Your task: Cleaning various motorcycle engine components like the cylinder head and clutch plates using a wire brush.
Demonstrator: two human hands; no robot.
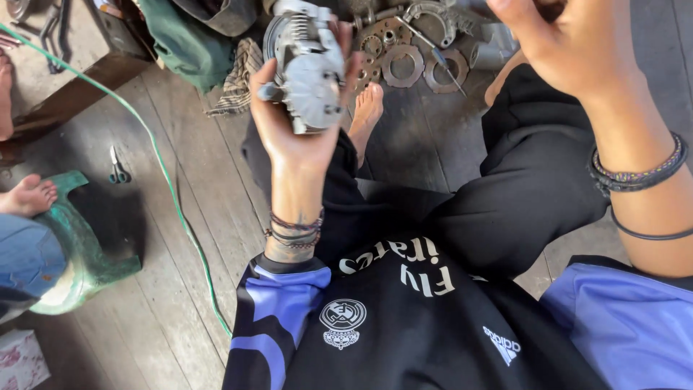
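Engine part (310,76), grey metal, gripped tight in left hand (289,123) top centre; right hand (570,43) top right, fingers loosely curled, empty.

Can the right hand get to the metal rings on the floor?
Probably yes. The right hand is raised beside the metal rings, with nothing between them; the left hand holds the grey metal part off to the side.

There are two hands: the left hand (299,119) and the right hand (559,43). One gray metal part (310,68) is here. Three flat metal rings (402,65) lie on the floor. There is one pair of scissors (118,167), one green cord (155,155), and one green stool (83,245). Three bare feet (367,108) show.
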